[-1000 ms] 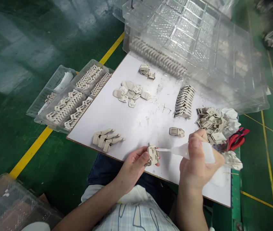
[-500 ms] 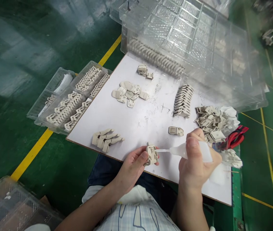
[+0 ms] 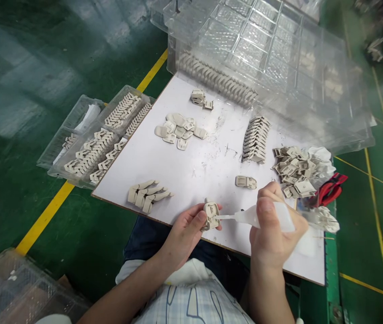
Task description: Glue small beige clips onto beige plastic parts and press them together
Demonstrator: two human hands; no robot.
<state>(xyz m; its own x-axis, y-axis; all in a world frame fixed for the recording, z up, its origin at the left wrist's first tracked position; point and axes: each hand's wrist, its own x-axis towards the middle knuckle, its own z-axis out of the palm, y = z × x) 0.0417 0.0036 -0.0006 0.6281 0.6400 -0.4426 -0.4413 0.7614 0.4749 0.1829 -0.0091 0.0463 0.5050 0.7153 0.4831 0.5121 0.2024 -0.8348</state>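
Between the thumb and fingers of my left hand (image 3: 185, 228) is a small beige plastic part (image 3: 211, 216), its slotted hollow side facing up. My right hand (image 3: 274, 225) grips a white squeeze bottle (image 3: 281, 217), tilted nearly flat, with its thin nozzle pointing left. The nozzle tip is at the right side of the beige part; whether it touches cannot be made out. One similar beige part (image 3: 246, 182) lies on the white board beyond my right hand. A few jointed beige pieces (image 3: 148, 195) lie side by side at the board's near left.
On the white board (image 3: 198, 173) are a pile of flat beige covers (image 3: 180, 129), a neat row of parts (image 3: 257, 139) and a heap of loose parts (image 3: 294, 167). Red-handled tools (image 3: 330, 191) lie at right. Clear trays (image 3: 266, 54) stand behind; filled trays (image 3: 100, 139) sit at left.
The nozzle tip has shifted slightly down along the right side of the beige part. My left hand keeps hold of the part, and the whole view has drifted a little.
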